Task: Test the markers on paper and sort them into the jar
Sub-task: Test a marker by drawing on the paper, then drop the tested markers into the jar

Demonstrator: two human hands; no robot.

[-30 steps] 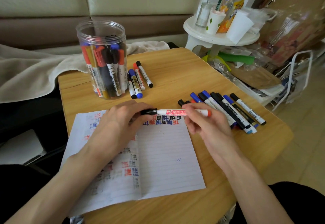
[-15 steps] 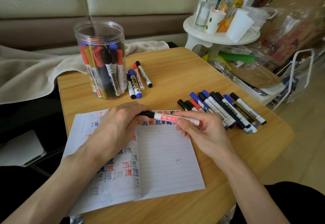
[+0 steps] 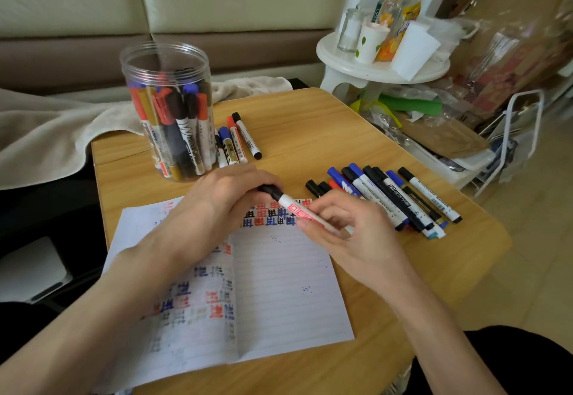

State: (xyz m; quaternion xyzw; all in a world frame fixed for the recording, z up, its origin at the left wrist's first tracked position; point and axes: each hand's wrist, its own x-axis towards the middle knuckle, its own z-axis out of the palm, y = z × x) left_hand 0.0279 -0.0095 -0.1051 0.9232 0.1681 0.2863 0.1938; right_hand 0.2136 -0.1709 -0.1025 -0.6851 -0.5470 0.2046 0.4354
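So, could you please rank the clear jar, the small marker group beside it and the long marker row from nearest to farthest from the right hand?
In the head view:
1. Long marker row, just right of the right hand.
2. Small marker group, up-left across the table.
3. Clear jar, farthest, just left of that group.

Clear jar (image 3: 164,62) stuffed with markers (image 3: 186,134), table's (image 3: 310,121) far left corner. Scribbled paper (image 3: 279,286) at the near edge, black-capped white marker (image 3: 302,213) slanting over it.
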